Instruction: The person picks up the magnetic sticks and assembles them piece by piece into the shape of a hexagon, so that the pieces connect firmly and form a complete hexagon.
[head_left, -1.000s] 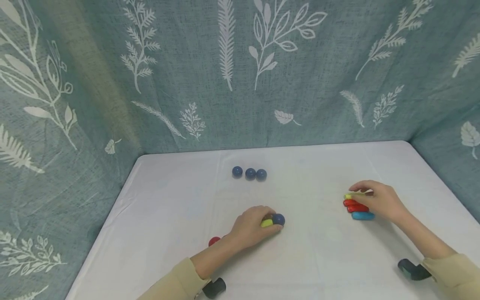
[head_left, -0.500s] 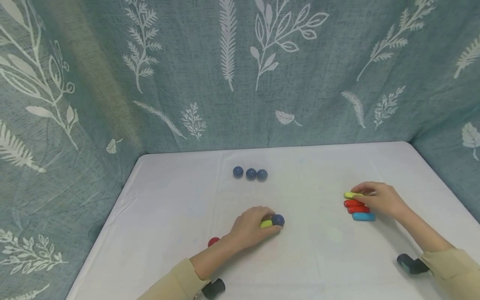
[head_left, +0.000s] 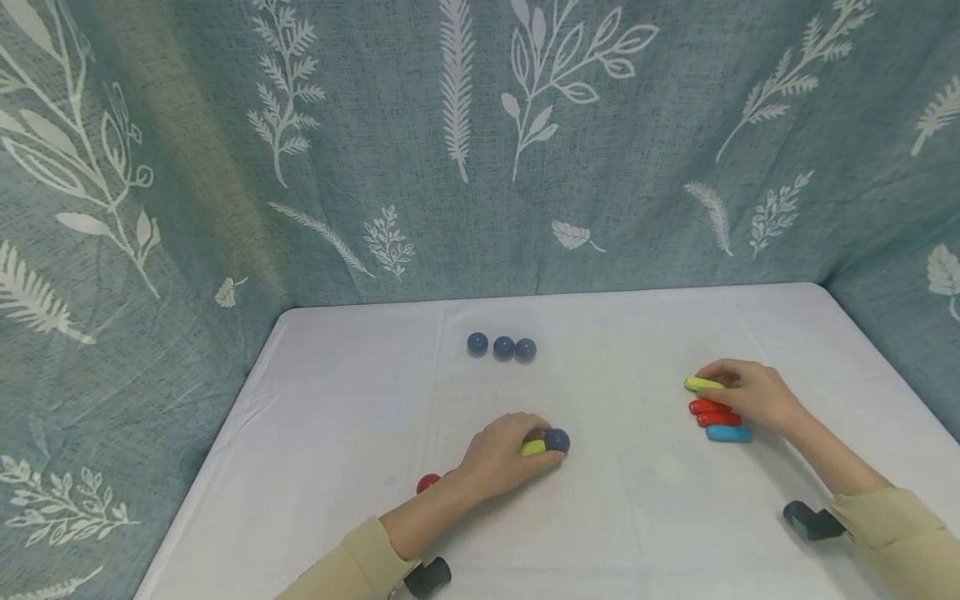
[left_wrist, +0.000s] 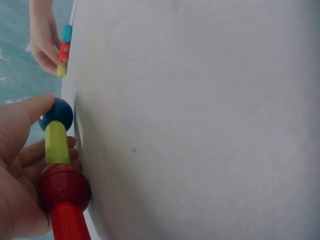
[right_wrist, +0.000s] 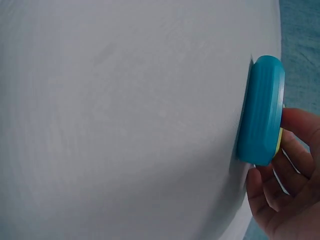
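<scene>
My left hand (head_left: pixel 504 454) grips a chain of toy building pieces near the table's middle. In the left wrist view the chain runs from a blue ball (left_wrist: pixel 57 114) through a yellow rod (left_wrist: pixel 57 142) and a red ball (left_wrist: pixel 63 187) to a red rod (left_wrist: pixel 69 220). The thumb lies against the blue ball. At the right, my right hand (head_left: pixel 753 396) pinches another yellow rod (head_left: pixel 703 384). Just nearer to me lie two red rods (head_left: pixel 718 420) and a blue rod (head_left: pixel 729 434). In the right wrist view the blue rod hides most of the pinched yellow rod.
Three blue balls (head_left: pixel 503 348) sit in a row toward the back of the white table (head_left: pixel 360 383). A red ball (head_left: pixel 428 483) shows beside my left forearm, which partly covers what lies there. A patterned green curtain (head_left: pixel 420 150) stands behind.
My right hand has moved slightly away from the red rods, taking the yellow rod with it, so a gap now shows between them. My left hand stays in place with its chain.
</scene>
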